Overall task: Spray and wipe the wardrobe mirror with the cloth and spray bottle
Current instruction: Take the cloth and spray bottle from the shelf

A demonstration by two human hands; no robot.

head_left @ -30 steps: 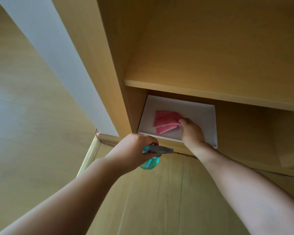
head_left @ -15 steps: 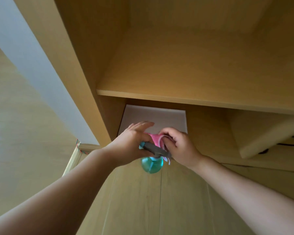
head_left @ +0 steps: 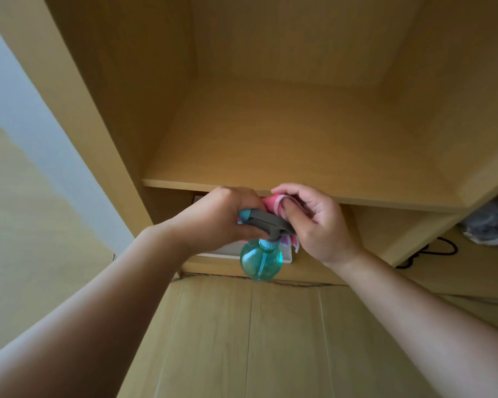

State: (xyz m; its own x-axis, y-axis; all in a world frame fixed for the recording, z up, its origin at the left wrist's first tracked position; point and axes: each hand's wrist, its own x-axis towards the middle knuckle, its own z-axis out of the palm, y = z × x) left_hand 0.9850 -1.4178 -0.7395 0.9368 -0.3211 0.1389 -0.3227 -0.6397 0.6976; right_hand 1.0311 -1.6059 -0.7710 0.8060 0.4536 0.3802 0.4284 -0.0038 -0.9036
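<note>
Our left hand is clenched around the neck of the spray bottle, right under its grey trigger head. The round teal see-through body hangs below the fist. There's a thin tube running down inside it, but we can't tell how much liquid is in there.

Our right hand is just beside it, with thumb and curled fingers pinching the pink cloth all bunched up. A corner of the cloth pokes out lower down behind the trigger head. The two hands are pretty much knuckle to knuckle, held in front of the shelf edge. Both forearms reach in from the bottom corners, the left one from lower left and the right one from lower right.

Behind the hands, in the low compartment under that shelf, lies a white flat panel, mostly hidden by the left hand and the bottle. Honestly we can't tell if it's a mirror.

In the next compartment to the right there's a grey bundle, too blurry to name, and a looped black cable. A twisted coloured cord runs along the wardrobe's bottom edge, with the wood floor below.
</note>
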